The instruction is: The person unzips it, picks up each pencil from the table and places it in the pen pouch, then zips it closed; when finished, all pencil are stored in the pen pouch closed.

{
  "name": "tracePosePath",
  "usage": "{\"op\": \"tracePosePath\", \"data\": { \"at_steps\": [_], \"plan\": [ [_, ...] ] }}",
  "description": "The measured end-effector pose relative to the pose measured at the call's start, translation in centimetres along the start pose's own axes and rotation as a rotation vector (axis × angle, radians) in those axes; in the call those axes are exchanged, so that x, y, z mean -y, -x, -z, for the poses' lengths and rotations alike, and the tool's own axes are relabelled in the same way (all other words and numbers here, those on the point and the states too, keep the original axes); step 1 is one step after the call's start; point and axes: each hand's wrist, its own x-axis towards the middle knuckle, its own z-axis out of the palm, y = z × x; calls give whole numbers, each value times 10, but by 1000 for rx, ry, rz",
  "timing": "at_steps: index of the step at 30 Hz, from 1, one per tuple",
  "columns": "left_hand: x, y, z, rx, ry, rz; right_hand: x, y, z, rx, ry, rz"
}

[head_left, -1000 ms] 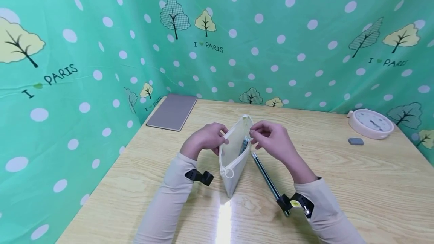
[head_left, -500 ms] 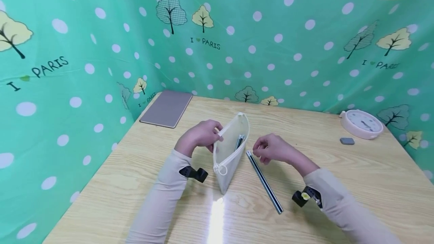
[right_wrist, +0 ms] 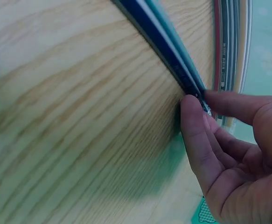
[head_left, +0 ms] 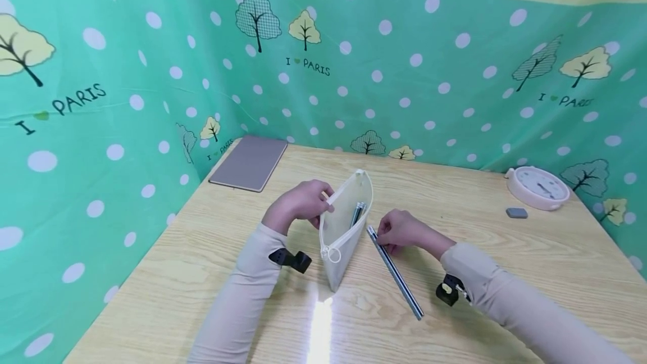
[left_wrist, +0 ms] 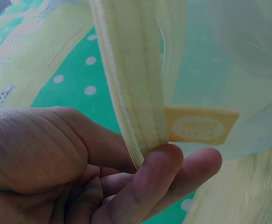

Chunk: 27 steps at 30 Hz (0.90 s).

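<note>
- Since half a second ago, my right hand [head_left: 404, 229] has dropped from beside the loose pencils [head_left: 399, 282] onto their upper end; my left hand [head_left: 303, 201] and the pouch [head_left: 341, 260] look much where they were.
- Head view: the pouch stands between my hands, its mouth wide open. A few inner pencils [head_left: 358, 212] already lean inside it, so I judge the filling partly done. The loose pencils lie outside on the bench [head_left: 202, 291], running from my right hand back toward me; they are what I take to be left, along with the zip, which is undone. Beyond my left hand lies a notebook [head_left: 250, 162]; off past my right hand are a grey block [head_left: 516, 213] and a clock [head_left: 539, 187], all well apart from my hands.
- Left wrist view: my left thumb and fingers pinch the pouch's rim, next to an orange label [left_wrist: 201, 127], the fingertips nearly together with only the fabric between.
- Right wrist view: my right thumb and finger close round the end of the loose pencils, with almost no gap to spare. How many there are, I cannot tell for certain. Most of their length lies beyond my fingertips.
</note>
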Motion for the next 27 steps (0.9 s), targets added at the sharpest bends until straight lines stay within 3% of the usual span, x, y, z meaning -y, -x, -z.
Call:
{"op": "tracePosePath", "data": {
  "at_steps": [11,16,22,27],
  "plan": [
    [1,-3,0,-2,-7,3,-1,0,-2,-104,16,-1],
    [2,-3,0,5,-23,2,0,10,16,-157,-272,12],
    [2,-2,2,0,-37,2,18,37,48,-328,-641,166],
    [1,-2,2,5,-36,-5,26,59,58,-456,-961,298]
  ]
}}
